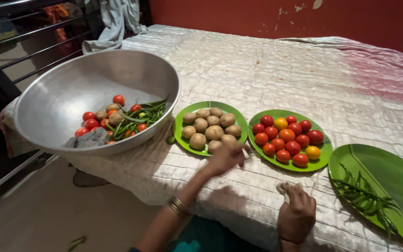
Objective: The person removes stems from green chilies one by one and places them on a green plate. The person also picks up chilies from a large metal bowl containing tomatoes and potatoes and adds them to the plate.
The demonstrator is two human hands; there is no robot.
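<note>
A bed in shiny cream cloth is seen below a red wall. Beside its potato plate, the left hand is blurred, grip unclear; the right hand is clenched on white cloth.

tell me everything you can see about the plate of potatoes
The plate of potatoes is a round, bright green plate, plastic by the look of it, lying flat on the quilted cream cloth. About ten small tan potatoes sit heaped on it, hiding most of its middle. It lies between the big steel bowl and the plate of tomatoes. The left hand, blurred, reaches over its near edge; whether it touches is unclear.
</note>
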